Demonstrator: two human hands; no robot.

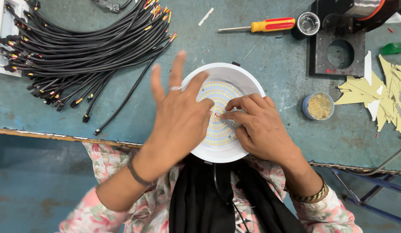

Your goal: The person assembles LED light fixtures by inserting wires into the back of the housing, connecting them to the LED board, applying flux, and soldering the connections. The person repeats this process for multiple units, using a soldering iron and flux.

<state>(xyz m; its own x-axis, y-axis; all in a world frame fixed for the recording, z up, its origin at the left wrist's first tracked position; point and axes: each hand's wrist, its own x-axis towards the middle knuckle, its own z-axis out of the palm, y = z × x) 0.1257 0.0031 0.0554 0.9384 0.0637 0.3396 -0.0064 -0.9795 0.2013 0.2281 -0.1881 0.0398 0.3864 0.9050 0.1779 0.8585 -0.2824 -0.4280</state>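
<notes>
Two hands work over one round white lamp housing (222, 149) at the counter (269, 64) edge: the left hand (176, 118) spread open above its LED board, the right hand (256, 125) pinching a small red wire (217, 115), one screwdriver (258, 26) nearby.

A worn teal workbench (269, 64) with a chipped front edge stands over a blue-grey floor (32, 190), evenly lit

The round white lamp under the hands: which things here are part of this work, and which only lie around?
In the work:
round white lamp
left hand
right hand
small red wire at the fingertips

Lying around:
bundle of black cables
screwdriver
small blue pot
paper scraps
</notes>
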